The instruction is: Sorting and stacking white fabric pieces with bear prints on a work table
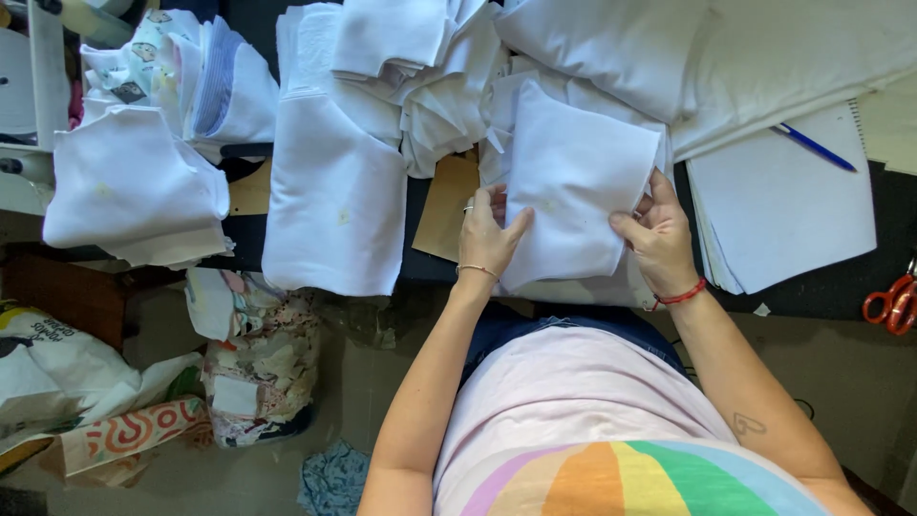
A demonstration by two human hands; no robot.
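**White cloth held between two hands at the table edge**

White fabric fills the middle of the view, and both hands are on one folded piece of it. The left hand lies on the left edge of the white cloth piece, fingers nearly straight and close together, pressed flat on the fabric with the thumb hidden beneath or beside it; a ring shows on one finger and a thin bracelet on the wrist. The right hand grips the right edge of the same piece, its fingers curled narrow around the hem with the thumb on top, pinching the cloth. A red cord bracelet circles that wrist. Both forearms reach up from the body, bent slightly inward toward each other.

The held piece rests on the near edge of the dark table, on top of other white pieces. Just left of it lies a brown card sheet, then a long white folded panel hanging over the edge. Behind is a loose heap of white offcuts. To the right sit a stack of white paper with a blue pen on it, and orange-handled scissors at the far right. Bags of scraps stand on the floor at left.
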